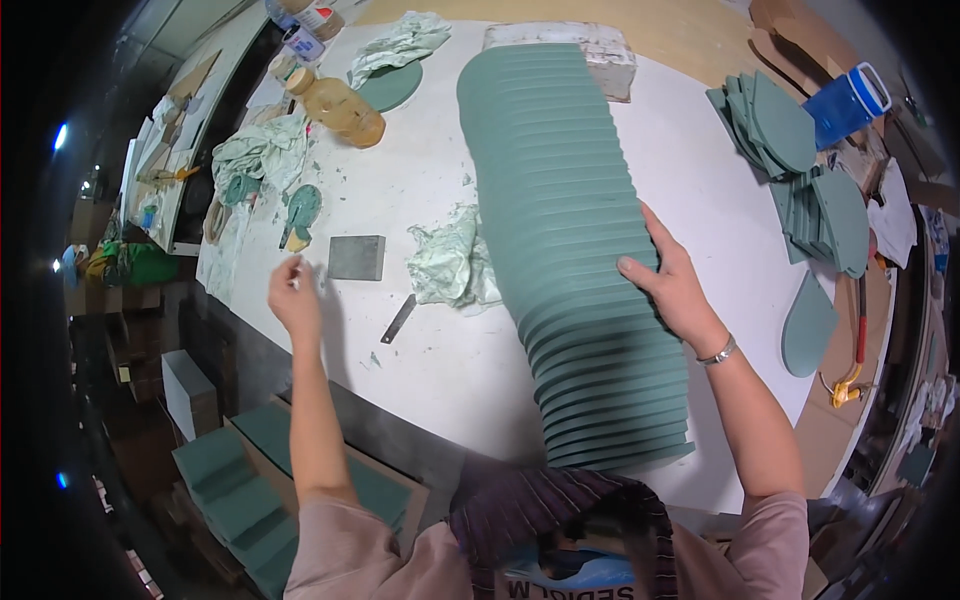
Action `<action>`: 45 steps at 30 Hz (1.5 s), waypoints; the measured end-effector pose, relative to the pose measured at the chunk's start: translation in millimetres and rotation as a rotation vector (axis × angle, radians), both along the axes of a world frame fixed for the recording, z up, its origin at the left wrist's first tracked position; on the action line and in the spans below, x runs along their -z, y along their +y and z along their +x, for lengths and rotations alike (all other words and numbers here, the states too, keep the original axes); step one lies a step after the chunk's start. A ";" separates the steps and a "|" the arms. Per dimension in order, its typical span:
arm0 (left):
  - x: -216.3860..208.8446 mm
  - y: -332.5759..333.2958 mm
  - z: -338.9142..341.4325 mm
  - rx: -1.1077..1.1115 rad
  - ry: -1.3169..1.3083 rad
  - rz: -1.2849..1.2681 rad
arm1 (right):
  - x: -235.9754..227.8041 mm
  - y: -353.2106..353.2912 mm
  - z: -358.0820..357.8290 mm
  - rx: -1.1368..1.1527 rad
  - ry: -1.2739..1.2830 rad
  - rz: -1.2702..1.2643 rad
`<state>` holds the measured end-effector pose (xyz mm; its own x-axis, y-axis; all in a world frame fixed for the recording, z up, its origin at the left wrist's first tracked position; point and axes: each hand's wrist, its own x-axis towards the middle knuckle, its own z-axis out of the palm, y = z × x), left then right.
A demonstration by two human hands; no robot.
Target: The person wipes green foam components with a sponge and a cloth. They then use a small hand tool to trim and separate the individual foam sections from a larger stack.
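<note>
A long row of overlapping flat green pieces with rounded ends (560, 200) runs from the far middle of the table toward me. My right hand (680, 285) rests against its right edge, thumb on top and fingers stretched along the side. Off to the left, my left hand (296, 300) hovers with curled fingers; whether anything is pinched in them is hidden. Just beyond it lies a spreader smeared with green paste (302, 212). A grey rectangular block (356, 258), a small dark metal strip (398, 320) and a crumpled pale cloth (452, 262) lie between the hand and the row.
A yellowish plastic bottle (340, 110) stands back left, near another stained cloth (262, 155). More green pieces (785, 120) are stacked at the right, beside a blue jug (845, 105). A red-and-yellow hand tool (858, 340) lies on the right edge. Below left, green sheets (235, 500) sit in a box.
</note>
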<state>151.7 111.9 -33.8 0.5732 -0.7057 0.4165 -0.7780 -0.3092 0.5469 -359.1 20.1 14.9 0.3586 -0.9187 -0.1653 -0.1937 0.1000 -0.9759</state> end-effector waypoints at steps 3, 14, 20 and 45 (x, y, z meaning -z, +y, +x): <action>16.2 -17.7 61.1 -0.099 -0.106 -0.004 | -3.0 -0.2 4.4 0.014 0.031 0.021; 52.3 -45.2 100.3 -0.166 -0.026 0.004 | -6.1 0.1 7.3 0.056 0.073 0.062; 56.4 -66.7 137.2 -0.262 0.082 0.191 | -8.0 2.0 5.4 0.080 0.120 0.040; -87.1 -128.6 -235.7 1.016 0.462 0.161 | 11.4 -2.1 -6.3 0.029 0.051 -0.073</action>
<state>-84.0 -16.7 53.2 -0.2222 -0.9591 0.1755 -0.4421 0.2596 0.8586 -365.3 18.0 3.5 0.3248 -0.9388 -0.1146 -0.2416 0.0348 -0.9698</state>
